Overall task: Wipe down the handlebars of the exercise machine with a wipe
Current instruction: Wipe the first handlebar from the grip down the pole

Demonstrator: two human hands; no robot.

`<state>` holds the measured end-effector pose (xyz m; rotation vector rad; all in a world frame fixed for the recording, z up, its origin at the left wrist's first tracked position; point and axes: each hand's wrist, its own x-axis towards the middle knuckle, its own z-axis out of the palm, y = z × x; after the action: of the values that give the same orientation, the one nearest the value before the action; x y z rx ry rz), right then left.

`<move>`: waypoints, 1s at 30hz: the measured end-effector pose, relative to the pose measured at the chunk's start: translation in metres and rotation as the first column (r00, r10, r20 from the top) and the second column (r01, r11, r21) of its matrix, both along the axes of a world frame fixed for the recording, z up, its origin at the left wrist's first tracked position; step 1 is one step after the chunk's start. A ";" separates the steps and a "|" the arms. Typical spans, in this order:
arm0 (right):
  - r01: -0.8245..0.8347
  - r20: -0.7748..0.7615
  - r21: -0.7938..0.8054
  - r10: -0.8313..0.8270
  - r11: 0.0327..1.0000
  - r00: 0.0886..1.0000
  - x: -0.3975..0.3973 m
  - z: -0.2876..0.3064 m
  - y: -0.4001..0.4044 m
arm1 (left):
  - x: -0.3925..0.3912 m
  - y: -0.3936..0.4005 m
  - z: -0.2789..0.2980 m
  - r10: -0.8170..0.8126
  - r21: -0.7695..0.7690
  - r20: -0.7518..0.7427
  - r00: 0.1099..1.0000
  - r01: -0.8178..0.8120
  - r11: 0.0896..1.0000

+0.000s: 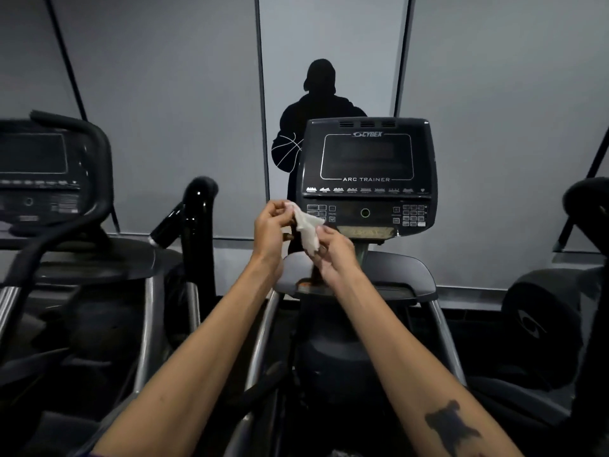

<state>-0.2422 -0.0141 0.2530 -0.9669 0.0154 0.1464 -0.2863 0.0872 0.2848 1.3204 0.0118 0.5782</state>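
Note:
A crumpled white wipe (308, 229) hangs between both my hands, in front of the arc trainer's black console (367, 173). My left hand (272, 230) pinches its upper end with curled fingers. My right hand (336, 255) pinches its lower end. The machine's glossy black left handlebar (197, 209) rises to the left of my hands, apart from them. A dark right handlebar (588, 206) shows at the frame's right edge, partly cut off.
A second exercise machine with its own console (39, 166) and curved black bar (89, 133) stands at the left. Silver frame rails (263, 324) run down beside my forearms. A grey wall with a dark figure silhouette (321, 94) is behind.

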 end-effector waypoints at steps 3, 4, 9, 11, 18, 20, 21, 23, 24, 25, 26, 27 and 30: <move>0.063 0.145 -0.024 -0.059 0.998 0.988 -0.016 0.029 0.021 | -0.019 0.014 0.017 -0.175 -0.309 -0.023 0.984 0.159 0.938; 0.084 0.197 -0.049 -0.073 0.995 0.978 -0.021 0.037 0.027 | -0.025 0.020 0.022 -0.244 -0.366 -0.007 0.970 0.224 0.903; 0.136 0.359 -0.093 -0.094 0.986 0.928 -0.045 0.077 0.054 | -0.054 0.048 0.052 -0.166 -0.077 -0.034 0.986 0.163 0.984; 0.111 0.385 -0.076 -0.074 0.991 0.920 -0.055 0.092 0.068 | -0.060 0.064 0.062 -0.078 0.021 -0.027 0.997 0.078 0.997; 0.214 0.554 -0.344 0.013 0.914 0.832 -0.074 0.126 0.130 | -0.080 0.147 0.102 0.178 0.164 -0.008 0.984 -0.174 0.971; 0.338 0.631 -0.457 0.032 0.823 0.775 -0.074 0.131 0.142 | -0.077 0.181 0.103 0.324 0.247 -0.046 0.945 -0.303 0.920; 0.392 0.663 -0.495 0.045 0.776 0.747 -0.074 0.132 0.147 | -0.074 0.198 0.101 0.392 0.292 -0.072 0.917 -0.357 0.887; 0.460 0.706 -0.543 0.085 0.702 0.703 -0.073 0.132 0.154 | -0.069 0.225 0.090 0.512 0.401 -0.125 0.850 -0.429 0.810; 0.481 0.718 -0.560 0.106 0.675 0.688 -0.072 0.130 0.156 | -0.066 0.236 0.083 0.568 0.451 -0.149 0.810 -0.455 0.768; 0.497 0.726 -0.574 0.123 0.650 0.677 -0.070 0.128 0.158 | -0.062 0.246 0.075 0.616 0.497 -0.162 0.771 -0.475 0.726; 0.512 0.731 -0.586 0.138 0.628 0.668 -0.067 0.125 0.159 | -0.057 0.254 0.066 0.655 0.539 -0.168 0.736 -0.488 0.687; 0.523 0.733 -0.598 0.149 0.607 0.664 -0.064 0.122 0.160 | -0.053 0.259 0.057 0.688 0.583 -0.167 0.706 -0.492 0.647; 0.540 0.739 -0.609 0.169 0.581 0.652 -0.057 0.111 0.166 | -0.036 0.262 0.022 0.719 0.699 -0.036 0.694 -0.497 0.515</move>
<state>-0.2994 0.1514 0.3638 -1.8967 -0.6325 -0.5704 -0.3219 0.3496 0.3064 2.1180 0.6542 1.0320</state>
